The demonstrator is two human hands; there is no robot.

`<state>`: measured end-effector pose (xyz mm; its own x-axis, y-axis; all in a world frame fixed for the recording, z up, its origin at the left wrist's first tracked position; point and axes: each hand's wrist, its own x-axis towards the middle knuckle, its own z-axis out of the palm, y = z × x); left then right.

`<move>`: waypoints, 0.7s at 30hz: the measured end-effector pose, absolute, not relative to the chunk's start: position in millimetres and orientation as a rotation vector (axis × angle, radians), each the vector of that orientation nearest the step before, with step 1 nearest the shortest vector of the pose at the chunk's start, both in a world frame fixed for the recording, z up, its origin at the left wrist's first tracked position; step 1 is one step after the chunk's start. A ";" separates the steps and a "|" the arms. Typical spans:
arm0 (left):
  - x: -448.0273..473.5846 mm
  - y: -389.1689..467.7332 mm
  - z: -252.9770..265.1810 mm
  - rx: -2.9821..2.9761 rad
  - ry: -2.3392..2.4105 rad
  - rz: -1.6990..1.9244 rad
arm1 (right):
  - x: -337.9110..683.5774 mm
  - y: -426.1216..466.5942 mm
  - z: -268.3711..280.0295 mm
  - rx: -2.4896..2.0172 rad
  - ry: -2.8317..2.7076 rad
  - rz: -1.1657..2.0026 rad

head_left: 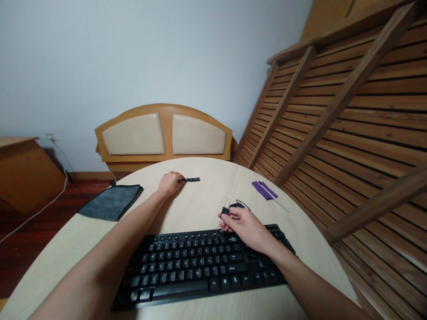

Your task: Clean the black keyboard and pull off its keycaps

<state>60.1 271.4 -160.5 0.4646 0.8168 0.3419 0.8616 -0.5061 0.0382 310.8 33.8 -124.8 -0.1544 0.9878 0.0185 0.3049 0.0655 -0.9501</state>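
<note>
A black keyboard [195, 263] lies near me on the round table [200, 213]. Over its top row, my right hand [239, 224] grips the black handle of a wire keycap puller [225, 210]. One pair of the puller's wire ends points up, and the other reaches down at the keyboard's upper edge. My left hand [171, 183] stretches out to the far side of the table, fingers closed at the left end of a short row of black keycaps [193, 179]. Those fingers partly hide the keycap they touch.
To the left lies a dark grey cloth pouch [111, 202]. A purple cloth [264, 190] with a thin white brush-like stick [278, 203] on it rests at the right. Behind my right hand a black cable [243, 203] curls. A wooden slatted frame [350, 133] leans beyond the right edge.
</note>
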 end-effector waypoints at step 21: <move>79.5 273.6 -159.6 -2.586 -1.437 -0.444 | 311.3 33.7 -123.8 -1.315 -1.580 1.125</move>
